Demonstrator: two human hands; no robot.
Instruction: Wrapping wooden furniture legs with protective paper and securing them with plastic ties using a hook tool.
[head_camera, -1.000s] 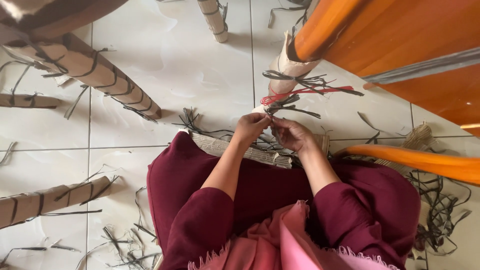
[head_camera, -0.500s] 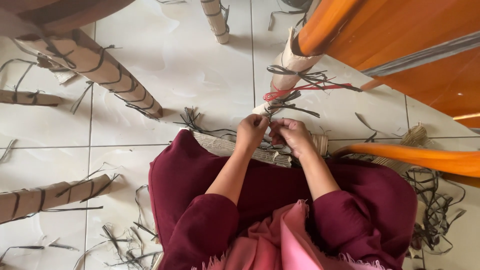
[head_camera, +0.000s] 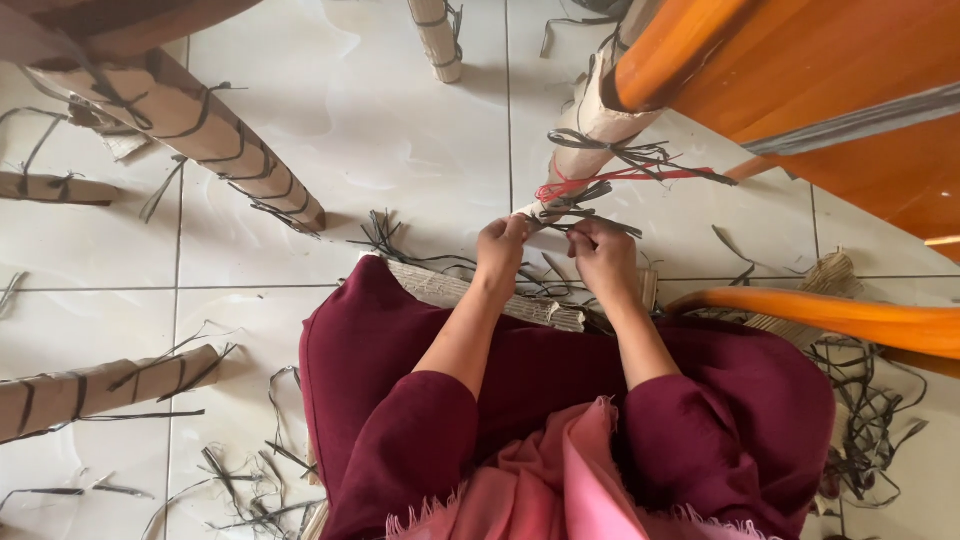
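My left hand (head_camera: 501, 250) and my right hand (head_camera: 602, 254) are close together at the foot of a cardboard-wrapped furniture leg (head_camera: 590, 135). Both pinch ends of a black plastic strap (head_camera: 588, 217) tied round the bottom of that leg. Just above it sit a red strap (head_camera: 610, 180) and another black strap (head_camera: 625, 152), each knotted with loose tails pointing right. A flat piece of corrugated cardboard (head_camera: 470, 295) lies on the floor under my forearms, over my maroon skirt's edge.
Orange wooden furniture (head_camera: 820, 90) fills the upper right, with an orange rail (head_camera: 850, 318) at right. Other cardboard-wrapped legs (head_camera: 190, 130) (head_camera: 100, 388) (head_camera: 437, 38) bound with black straps stand on the white tiled floor. Cut strap scraps (head_camera: 870, 420) litter the floor.
Both hands have moved up and slightly apart, from bunched together over the cardboard to the strap at the leg's foot. The view has shifted a little.
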